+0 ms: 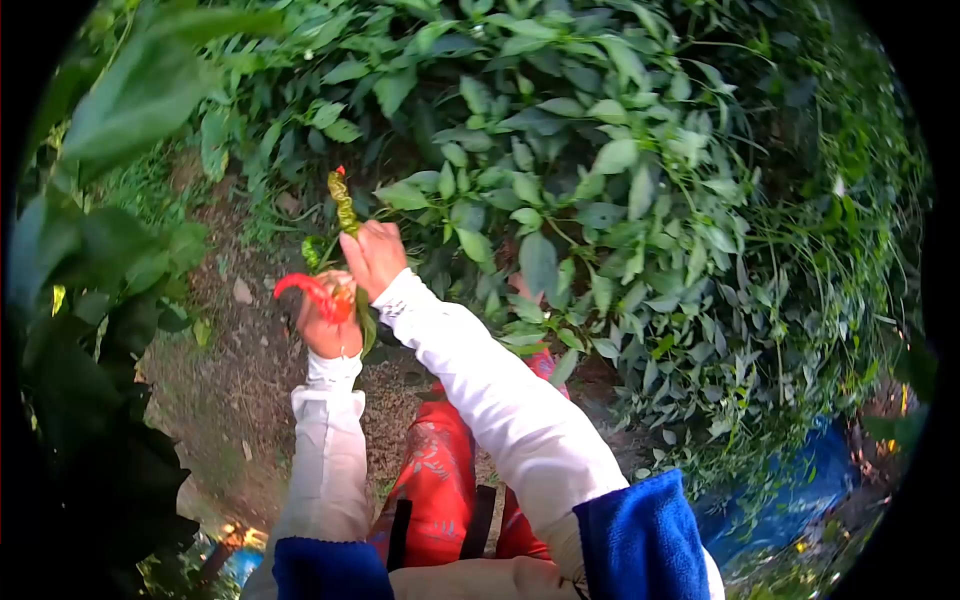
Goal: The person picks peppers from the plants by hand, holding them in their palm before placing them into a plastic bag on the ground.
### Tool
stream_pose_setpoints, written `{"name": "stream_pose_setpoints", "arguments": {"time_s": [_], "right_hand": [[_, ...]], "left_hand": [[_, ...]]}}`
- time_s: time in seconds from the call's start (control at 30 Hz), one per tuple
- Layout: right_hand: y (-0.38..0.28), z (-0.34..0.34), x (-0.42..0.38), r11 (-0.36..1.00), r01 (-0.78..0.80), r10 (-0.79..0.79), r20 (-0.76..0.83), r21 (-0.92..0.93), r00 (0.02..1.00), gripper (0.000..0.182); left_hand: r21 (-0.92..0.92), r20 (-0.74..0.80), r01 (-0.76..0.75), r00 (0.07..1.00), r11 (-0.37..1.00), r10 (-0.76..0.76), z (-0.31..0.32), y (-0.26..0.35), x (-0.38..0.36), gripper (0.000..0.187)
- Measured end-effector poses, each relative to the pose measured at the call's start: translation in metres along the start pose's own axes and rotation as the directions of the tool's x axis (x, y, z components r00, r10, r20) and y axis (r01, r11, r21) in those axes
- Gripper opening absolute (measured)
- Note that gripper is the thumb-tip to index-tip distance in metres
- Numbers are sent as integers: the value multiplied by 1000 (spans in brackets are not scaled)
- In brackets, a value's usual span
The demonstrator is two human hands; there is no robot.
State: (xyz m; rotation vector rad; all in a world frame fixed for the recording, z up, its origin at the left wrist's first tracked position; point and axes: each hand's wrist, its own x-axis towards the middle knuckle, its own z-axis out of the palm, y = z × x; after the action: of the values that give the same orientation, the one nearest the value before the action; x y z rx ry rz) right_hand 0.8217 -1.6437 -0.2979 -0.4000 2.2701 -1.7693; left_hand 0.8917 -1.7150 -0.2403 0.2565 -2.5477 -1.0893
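Red chili peppers (320, 294) are in my left hand (328, 328), whose fingers are curled around them. One long red pepper sticks out to the left. Just above and to the right, my right hand (374, 258) is closed on a wrinkled green-yellow pepper (342, 203) with a red tip, which points up. The two hands are close together. Behind them hangs a green pepper (312, 252) among thin stems and leaves.
Dense leafy plants (600, 170) fill the middle and right. Large dark leaves (100, 260) stand close at the left. Bare soil (225, 390) lies below the hands at left. Blue sheeting (790, 490) lies at the lower right.
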Motion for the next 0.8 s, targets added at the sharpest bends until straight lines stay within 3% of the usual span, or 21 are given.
{"name": "stream_pose_setpoints", "arguments": {"time_s": [0.03, 0.07, 0.1, 0.17, 0.2, 0.23, 0.27, 0.3, 0.33, 0.43, 0.5, 0.57, 0.63, 0.7, 0.73, 0.77, 0.8], "right_hand": [[5, 4, 3, 997, -73, 73, -20, -5, 997, 22], [18, 15, 4, 986, -154, 151, -52, -60, 987, 24], [20, 14, 6, 982, -173, 171, -36, -72, 985, 24], [13, 23, 11, 976, -206, 207, 13, -70, 978, 25], [-1, 12, 12, 990, -137, 138, -18, 37, 990, 28], [-15, 1, 12, 981, -162, 170, -67, 107, 983, 30], [-29, -18, 8, 925, -314, 328, -32, 212, 944, 32], [-35, -34, 0, 899, -358, 373, -14, 251, 928, 32], [-50, -51, -9, 721, -314, 411, -16, 618, 911, 33], [-102, -116, -42, 743, -233, 281, 23, 627, 959, 34], [-115, -139, -59, 822, -220, 276, -29, 525, 961, 33], [-112, -156, -69, 902, -136, 228, -184, 409, 956, 32], [-108, -180, -69, 931, -56, 182, -326, 360, 928, 31], [-99, -207, -59, 994, 30, 24, -476, 106, 879, 22], [-93, -220, -53, 995, 23, 29, -498, 98, 867, 22], [-89, -235, -49, 996, 10, 39, -518, 91, 855, 22], [-88, -249, -44, 996, -58, 88, -566, 72, 820, 22]], "left_hand": [[41, -2, -15, 1000, 999, 15, -1, 5, 1, 8], [-52, -50, -45, 998, 998, 42, -4, 22, 5, 9], [-154, -37, 8, 999, 988, -14, -10, 43, 12, 8], [-205, 60, -23, 998, 978, 36, -25, 83, 33, 5], [-270, 67, 140, 990, 953, -126, -26, 91, 32, 2], [-293, 82, 194, 981, 936, -178, -29, 94, 34, 3], [-291, 142, 362, 932, 885, -335, -31, 94, 33, 5], [-280, 197, 520, 854, 807, -482, -35, 95, 32, 7], [-251, 268, 532, 841, 809, -470, -36, 98, 35, 9], [-101, 469, 483, 794, 870, -387, -21, 118, 43, 11], [-167, 530, 205, 844, 964, -88, 3, 137, 48, 18], [-237, 596, 183, 803, 954, -6, 27, 156, 53, 25], [-261, 735, 177, 673, 949, 77, 44, 172, 67, 27], [-208, 925, 488, 380, 848, 8, 65, 178, 75, 36], [-132, 986, 748, 167, 650, 8, 74, 180, 83, 50], [-160, 984, 909, 114, 385, 139, 80, 194, 102, 62], [-169, 985, 895, 144, 413, 92, 88, 204, 115, 67]]}}
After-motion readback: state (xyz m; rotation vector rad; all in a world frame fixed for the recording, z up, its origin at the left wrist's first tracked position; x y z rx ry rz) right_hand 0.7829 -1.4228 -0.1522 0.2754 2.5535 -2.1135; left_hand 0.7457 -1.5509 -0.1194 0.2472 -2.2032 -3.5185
